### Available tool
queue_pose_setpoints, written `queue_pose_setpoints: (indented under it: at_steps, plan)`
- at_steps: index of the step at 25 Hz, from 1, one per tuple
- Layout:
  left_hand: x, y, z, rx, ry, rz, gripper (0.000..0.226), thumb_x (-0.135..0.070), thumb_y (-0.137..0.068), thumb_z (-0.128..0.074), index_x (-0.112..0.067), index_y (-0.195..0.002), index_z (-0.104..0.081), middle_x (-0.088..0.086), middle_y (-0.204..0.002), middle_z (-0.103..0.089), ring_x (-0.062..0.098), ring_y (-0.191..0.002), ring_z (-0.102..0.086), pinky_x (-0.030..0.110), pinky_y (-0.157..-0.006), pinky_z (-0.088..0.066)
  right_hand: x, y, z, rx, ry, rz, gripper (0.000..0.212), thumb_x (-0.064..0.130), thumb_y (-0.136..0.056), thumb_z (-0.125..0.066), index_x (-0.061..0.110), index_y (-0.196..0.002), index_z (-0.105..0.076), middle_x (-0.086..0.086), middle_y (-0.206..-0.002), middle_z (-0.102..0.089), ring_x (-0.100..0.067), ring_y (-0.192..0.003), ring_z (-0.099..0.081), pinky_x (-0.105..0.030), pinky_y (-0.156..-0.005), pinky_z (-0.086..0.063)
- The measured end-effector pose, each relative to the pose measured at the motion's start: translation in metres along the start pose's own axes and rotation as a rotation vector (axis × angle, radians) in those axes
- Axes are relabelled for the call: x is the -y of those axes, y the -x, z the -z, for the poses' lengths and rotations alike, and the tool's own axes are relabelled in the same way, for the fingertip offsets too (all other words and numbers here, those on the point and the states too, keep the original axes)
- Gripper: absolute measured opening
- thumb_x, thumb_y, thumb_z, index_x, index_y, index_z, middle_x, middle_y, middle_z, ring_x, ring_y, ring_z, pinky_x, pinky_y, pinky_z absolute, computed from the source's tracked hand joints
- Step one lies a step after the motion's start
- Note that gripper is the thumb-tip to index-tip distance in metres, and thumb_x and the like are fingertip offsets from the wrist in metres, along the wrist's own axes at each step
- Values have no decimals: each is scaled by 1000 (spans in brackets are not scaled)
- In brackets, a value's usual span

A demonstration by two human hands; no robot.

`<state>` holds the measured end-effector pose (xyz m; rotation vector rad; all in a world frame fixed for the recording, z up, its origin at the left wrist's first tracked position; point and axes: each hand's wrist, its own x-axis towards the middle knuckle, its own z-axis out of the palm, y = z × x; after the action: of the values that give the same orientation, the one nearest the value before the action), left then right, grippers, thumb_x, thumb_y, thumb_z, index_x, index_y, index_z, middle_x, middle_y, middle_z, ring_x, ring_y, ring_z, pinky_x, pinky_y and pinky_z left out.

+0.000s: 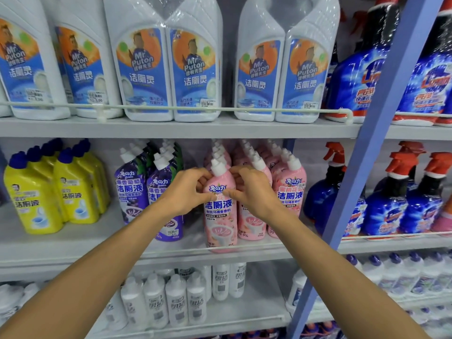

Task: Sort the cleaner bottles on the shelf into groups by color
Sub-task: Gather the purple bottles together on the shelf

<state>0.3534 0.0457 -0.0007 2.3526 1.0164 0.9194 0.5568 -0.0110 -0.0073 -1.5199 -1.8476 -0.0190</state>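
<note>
Head view. Gripped the pink plastic cleaner bottle [220, 216] with both hands, high on its shoulder just under the white nozzle cap [217, 167]: left hand [188, 192] pinching its left side, right hand [253, 192] pinching its right, fingers curled onto the label. Stood at the front of the grey middle shelf [73, 243], base behind the thin white wire rail [281, 243]; could not tell whether resting or just lifted. Sat ahead of the row of matching pink bottles [291, 192], with the purple bottles of the same shape [133, 192] just beside on the left, so at the border of 2 colour groups.

Judged the hold shallow on a smooth, tapering surface: risked a slip or a swing of the heavy base if raised quickly. Risked catching the base on the rail if pulled forward without lifting clear. Risked nudging the near purple bottle with the left wrist, or the pink ones with the right forearm, and toppling tall narrow bottles packed close. Further out, yellow bottles with blue caps [31, 199] and blue spray bottles with red triggers [391, 211], well apart, judged safe.
</note>
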Motion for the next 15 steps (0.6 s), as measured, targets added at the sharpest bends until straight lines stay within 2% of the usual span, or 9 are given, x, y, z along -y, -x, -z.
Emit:
queue_pose_setpoints:
  at_steps: [4, 15]
  plan:
    - [2, 0, 3, 8, -21, -34, 43, -21, -75, -89, -14, -113, -69, -5, -96, -69, 9, -83, -68, 33, -76, -62, -3, 2, -7, -7, -3, -10, 64, 36, -84, -80, 8, -135, -55, -10, -126, -61, -23, -111, -64, -41, -92, -57]
    - [16, 3, 3, -31, -17, -75, 50, -22, -77, -88, -13, -121, -67, -1, -103, -66, 11, -88, -67, 34, -77, -61, 3, 2, -12, -26, 16, -12, 63, 37, -85, -79, 9, -136, -54, -9, -123, -62, -22, -109, -64, -40, -91, -58]
